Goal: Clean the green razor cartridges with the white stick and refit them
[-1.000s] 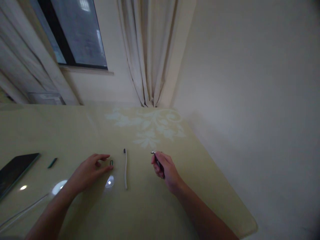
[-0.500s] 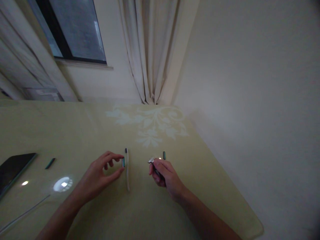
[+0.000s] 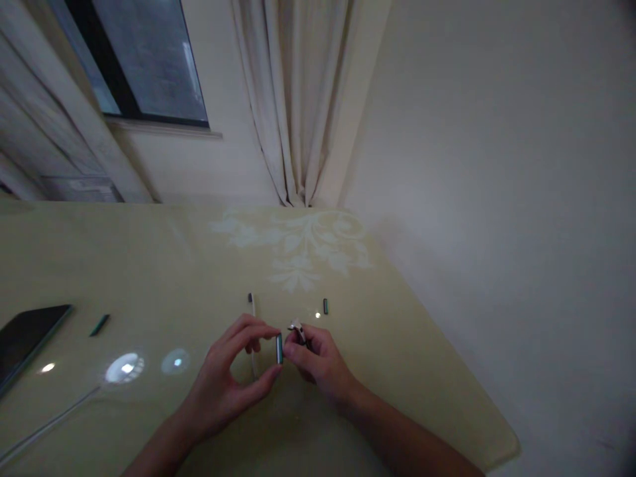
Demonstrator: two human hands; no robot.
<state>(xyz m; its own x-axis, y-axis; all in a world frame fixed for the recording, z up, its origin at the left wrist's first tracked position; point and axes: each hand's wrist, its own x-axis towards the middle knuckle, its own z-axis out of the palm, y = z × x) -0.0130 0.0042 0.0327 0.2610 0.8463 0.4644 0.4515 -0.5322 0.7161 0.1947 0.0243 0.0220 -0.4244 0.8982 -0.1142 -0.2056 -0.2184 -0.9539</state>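
Pinched at its two ends between the thumb and forefinger of my left hand is a small dark razor cartridge with a teal edge, held upright. My right hand is closed around a razor handle, its silver end pointing up and left; most of the handle is hidden in my fingers. The two hands are close together, with the cartridge just left of the handle. A white toothbrush with a dark head lies on the table behind my left hand, partly covered by it.
A similar small dark piece lies beyond my right hand, and another at the left. Farther left are a dark flat device and a white cable. The yellowish table meets a wall at the right.
My left hand has moved right and slightly nearer with the cartridge, passing over the toothbrush. My right hand has shifted a little left, so the cartridge and handle are now close.
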